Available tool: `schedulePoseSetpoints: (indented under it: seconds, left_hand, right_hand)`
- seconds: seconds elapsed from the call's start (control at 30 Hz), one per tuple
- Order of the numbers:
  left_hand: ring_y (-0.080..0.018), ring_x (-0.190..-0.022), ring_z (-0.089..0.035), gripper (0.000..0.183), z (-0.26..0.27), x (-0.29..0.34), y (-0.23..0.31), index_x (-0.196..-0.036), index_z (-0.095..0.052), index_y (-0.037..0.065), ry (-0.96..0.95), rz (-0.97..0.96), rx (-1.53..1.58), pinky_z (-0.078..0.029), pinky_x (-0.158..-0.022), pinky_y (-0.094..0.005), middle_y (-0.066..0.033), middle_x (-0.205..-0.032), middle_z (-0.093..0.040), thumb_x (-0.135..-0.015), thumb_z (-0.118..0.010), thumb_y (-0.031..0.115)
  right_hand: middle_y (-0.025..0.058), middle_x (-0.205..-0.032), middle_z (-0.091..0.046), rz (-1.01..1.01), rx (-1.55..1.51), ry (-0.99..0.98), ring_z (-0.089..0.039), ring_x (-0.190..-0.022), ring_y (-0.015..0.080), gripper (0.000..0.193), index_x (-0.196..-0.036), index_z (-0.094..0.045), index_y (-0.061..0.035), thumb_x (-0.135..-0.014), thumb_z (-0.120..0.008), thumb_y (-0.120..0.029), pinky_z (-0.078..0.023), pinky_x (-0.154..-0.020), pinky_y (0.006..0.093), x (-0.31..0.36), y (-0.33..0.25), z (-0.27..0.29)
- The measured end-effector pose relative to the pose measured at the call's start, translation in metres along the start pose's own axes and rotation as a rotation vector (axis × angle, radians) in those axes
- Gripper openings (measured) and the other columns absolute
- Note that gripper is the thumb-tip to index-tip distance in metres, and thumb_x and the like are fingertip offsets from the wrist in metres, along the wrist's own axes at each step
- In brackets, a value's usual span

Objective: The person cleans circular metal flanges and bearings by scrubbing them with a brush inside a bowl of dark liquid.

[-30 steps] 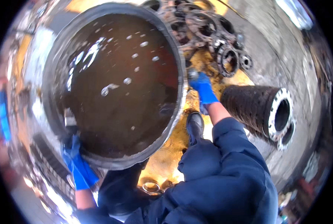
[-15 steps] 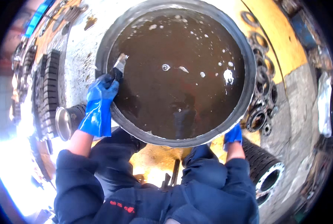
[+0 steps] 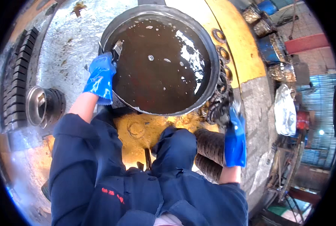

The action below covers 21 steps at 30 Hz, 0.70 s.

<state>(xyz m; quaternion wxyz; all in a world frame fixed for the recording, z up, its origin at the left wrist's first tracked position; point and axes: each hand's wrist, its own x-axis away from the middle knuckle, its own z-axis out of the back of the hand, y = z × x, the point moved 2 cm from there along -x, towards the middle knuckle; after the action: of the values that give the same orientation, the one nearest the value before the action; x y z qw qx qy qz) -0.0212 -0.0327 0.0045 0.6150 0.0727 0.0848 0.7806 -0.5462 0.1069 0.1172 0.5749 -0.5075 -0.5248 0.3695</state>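
A large round metal basin (image 3: 216,64) holds dark brown liquid (image 3: 149,75) with foam specks on its surface. My left hand (image 3: 102,69), in a blue rubber glove, is closed around a flat paintbrush (image 3: 118,46) at the basin's left rim. The brush's bristle end points up over the liquid. To the right of the basin, my gloved right hand (image 3: 235,128) reaches forward beside several greasy metal rings (image 3: 221,83). Its fingers are blurred, so whether they hold anything is unclear.
Ribbed cylindrical parts (image 3: 209,148) lie near my right forearm. On the left are a short metal cylinder (image 3: 38,105) and a row of dark blocks (image 3: 17,86). A white bag (image 3: 284,111) and blue drums (image 3: 269,49) stand farther right.
My right hand has come out from beside the basin's lower rim and extends farther right and forward. The view has turned right; my left hand still grips the brush at the left rim.
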Motion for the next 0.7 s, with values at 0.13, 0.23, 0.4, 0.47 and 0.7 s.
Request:
schedulePoseSetpoints:
  seconds: [0.13,0.23,0.4,0.47,0.7]
  left_hand:
    - [-0.0394,-0.11,-0.072,0.032,0.008,0.004,-0.014,-0.115,-0.073,0.011,-0.019,0.081,-0.037,-0.057,-0.096,-0.0515,-0.0182,-0.114,-0.077,-0.091,-0.072,0.032]
    - [-0.0393,-0.109,-0.072,0.03,-0.002,0.005,-0.009,-0.113,-0.072,0.011,-0.03,0.087,0.009,-0.058,-0.095,-0.0515,-0.0184,-0.112,-0.077,-0.091,-0.071,0.031]
    - [-0.0393,-0.108,-0.072,0.03,-0.008,0.005,-0.022,-0.113,-0.071,0.013,0.012,0.053,0.067,-0.058,-0.093,-0.0518,-0.0178,-0.111,-0.076,-0.09,-0.07,0.032]
    - [-0.0396,-0.108,-0.072,0.03,-0.001,0.005,-0.021,-0.112,-0.071,0.012,0.012,0.058,0.073,-0.058,-0.093,-0.0526,-0.0179,-0.112,-0.076,-0.092,-0.068,0.034]
    - [-0.0381,-0.109,-0.072,0.028,-0.002,0.009,-0.023,-0.111,-0.07,0.012,0.004,0.084,0.079,-0.058,-0.094,-0.0514,-0.0164,-0.112,-0.076,-0.093,-0.068,0.033]
  right_hand:
    - [0.0146,-0.128,-0.072,0.108,0.196,-0.249,-0.07,-0.114,0.0255,0.061,-0.146,-0.057,0.0052,-0.096,-0.078,-0.023,-0.056,-0.098,0.0392,-0.028,-0.047,-0.098]
    - [0.0123,-0.125,-0.072,0.036,0.272,-0.328,-0.071,-0.105,0.0222,0.06,-0.144,-0.059,0.0025,-0.094,-0.081,-0.023,-0.058,-0.092,0.0384,-0.067,-0.034,-0.153]
    - [0.0106,-0.12,-0.074,-0.085,0.509,-0.357,-0.071,-0.107,0.019,0.064,-0.138,-0.063,0.0021,-0.086,-0.089,-0.026,-0.057,-0.096,0.0377,-0.145,0.029,-0.223]
    - [0.0133,-0.123,-0.074,-0.068,0.594,-0.446,-0.071,-0.111,0.0219,0.069,-0.14,-0.062,0.002,-0.086,-0.088,-0.031,-0.056,-0.1,0.0378,-0.184,0.065,-0.229]
    - [0.0263,-0.15,-0.06,0.239,1.535,-0.527,-0.059,-0.138,0.0415,0.105,-0.159,-0.042,-0.0013,-0.08,-0.083,-0.056,-0.048,-0.117,0.0447,-0.22,0.113,-0.257]
